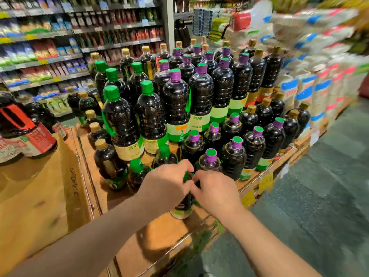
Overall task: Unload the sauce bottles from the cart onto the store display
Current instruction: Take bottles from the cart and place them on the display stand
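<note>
At the front edge of a wooden display (159, 232) crowded with dark sauce bottles, the left hand (163, 186) and right hand (215, 191) both pinch the green top of one bottle (180, 209) standing there. Much stock looks placed; the cart is out of view, so what remains cannot be told

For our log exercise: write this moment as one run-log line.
hands: both on bottle top | place: display board front | upright

Bright indoor light from above puts small white glints on the dark bottles (176, 104). The stacked bags (311, 62) at right smear with motion blur. Wide-angle distortion bends the shelves (60, 35); the forearms cast soft shadows on the wooden platform (50, 176).
</note>
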The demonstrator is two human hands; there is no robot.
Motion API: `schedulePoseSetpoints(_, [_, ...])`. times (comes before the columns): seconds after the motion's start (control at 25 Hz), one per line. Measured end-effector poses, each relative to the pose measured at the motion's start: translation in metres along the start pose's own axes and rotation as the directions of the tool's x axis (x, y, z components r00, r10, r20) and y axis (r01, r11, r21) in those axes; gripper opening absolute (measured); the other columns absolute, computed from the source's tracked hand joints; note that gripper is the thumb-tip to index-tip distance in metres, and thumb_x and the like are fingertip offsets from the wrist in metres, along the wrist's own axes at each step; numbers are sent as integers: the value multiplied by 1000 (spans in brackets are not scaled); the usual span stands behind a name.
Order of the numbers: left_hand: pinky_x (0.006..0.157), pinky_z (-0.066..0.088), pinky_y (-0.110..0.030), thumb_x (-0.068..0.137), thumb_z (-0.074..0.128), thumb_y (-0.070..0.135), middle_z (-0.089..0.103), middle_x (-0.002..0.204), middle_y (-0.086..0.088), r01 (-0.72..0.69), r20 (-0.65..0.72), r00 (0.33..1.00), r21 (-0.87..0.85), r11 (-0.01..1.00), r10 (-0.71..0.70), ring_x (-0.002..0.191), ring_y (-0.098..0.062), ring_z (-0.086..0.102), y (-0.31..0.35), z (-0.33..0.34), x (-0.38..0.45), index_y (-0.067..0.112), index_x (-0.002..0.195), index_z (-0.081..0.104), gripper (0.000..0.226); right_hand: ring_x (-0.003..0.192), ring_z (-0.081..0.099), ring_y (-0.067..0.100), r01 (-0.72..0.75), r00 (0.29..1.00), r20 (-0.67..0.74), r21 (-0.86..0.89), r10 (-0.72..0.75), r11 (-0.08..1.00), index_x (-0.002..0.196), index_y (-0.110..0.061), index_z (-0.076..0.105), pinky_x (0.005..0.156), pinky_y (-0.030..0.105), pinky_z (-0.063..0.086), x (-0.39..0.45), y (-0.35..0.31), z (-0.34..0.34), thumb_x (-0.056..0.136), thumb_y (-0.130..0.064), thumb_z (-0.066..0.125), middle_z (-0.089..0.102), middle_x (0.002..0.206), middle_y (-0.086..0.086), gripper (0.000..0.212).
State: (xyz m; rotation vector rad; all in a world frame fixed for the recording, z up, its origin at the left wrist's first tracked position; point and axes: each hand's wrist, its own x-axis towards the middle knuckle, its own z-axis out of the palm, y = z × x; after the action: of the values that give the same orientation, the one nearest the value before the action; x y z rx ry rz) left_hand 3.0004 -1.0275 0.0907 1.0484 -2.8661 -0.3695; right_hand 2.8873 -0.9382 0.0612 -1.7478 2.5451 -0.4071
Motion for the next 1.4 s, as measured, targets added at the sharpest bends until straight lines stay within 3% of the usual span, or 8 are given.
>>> schedulePoseSetpoints(0.12, [83,49,-38,97,47,47,63,97,6,-214,110,970,-17,977,215,99,-20,59,7,-1,-26,36,116,56,24,100,63,22,-199,980,-29,-22,198,980,110,-28,60,69,33,47,-51,-13,-4,93,-50,44,66,103,-1,32])
schedulePoseSetpoints(0.28, [77,50,-37,95,49,49,66,91,3,-519,162,835,-82,851,526,94,-21,62,33,17,-73,33,106,64,24,102,62,24,-488,871,-68,-10,486,873,112,-30,61,73,34,48,-147,-30,-4,92,-49,46,66,106,-2,31])
schedulePoseSetpoints(0.44, [75,46,-33,96,48,49,68,94,2,-745,230,622,-121,656,749,95,-20,62,92,37,-126,33,110,63,26,99,62,23,-724,677,-128,55,724,687,110,-31,63,72,34,49,-251,-45,-16,92,-45,48,66,103,-2,27])
schedulePoseSetpoints(0.6, [80,49,-34,95,46,52,68,97,3,-902,257,347,-170,396,902,99,-21,62,164,58,-197,34,110,62,28,96,62,23,-887,418,-235,104,878,450,107,-30,62,69,32,45,-365,-62,-28,92,-45,48,66,99,-3,25])
schedulePoseSetpoints(0.84, [82,50,-36,97,44,52,69,102,3,-966,286,-68,-259,9,956,103,-22,61,265,85,-336,33,114,61,30,105,59,23,-975,61,-309,184,949,122,111,-29,62,76,35,45,-532,-102,-45,93,-45,48,66,108,-1,27])
schedulePoseSetpoints(1.08, [79,51,-35,95,42,59,69,103,5,-907,263,-373,-305,-290,890,103,-21,62,352,113,-492,37,112,60,33,107,59,22,-956,-232,-275,240,933,-167,111,-30,63,79,34,47,-698,-144,-59,93,-42,46,65,110,-4,27])
schedulePoseSetpoints(1.24, [75,50,-34,94,42,60,69,97,5,-873,276,-469,-287,-393,839,99,-19,63,401,136,-562,35,109,61,35,98,61,19,-926,-340,-253,259,906,-275,106,-31,65,73,34,48,-780,-151,-65,93,-44,47,67,102,-6,26])
schedulePoseSetpoints(1.4, [75,52,-35,93,46,58,69,100,5,-876,307,-478,-233,-422,823,100,-20,63,453,165,-592,35,112,61,33,87,61,15,-887,-425,-205,290,882,-360,98,-30,64,65,31,49,-837,-137,-59,95,-43,46,66,88,-8,22])
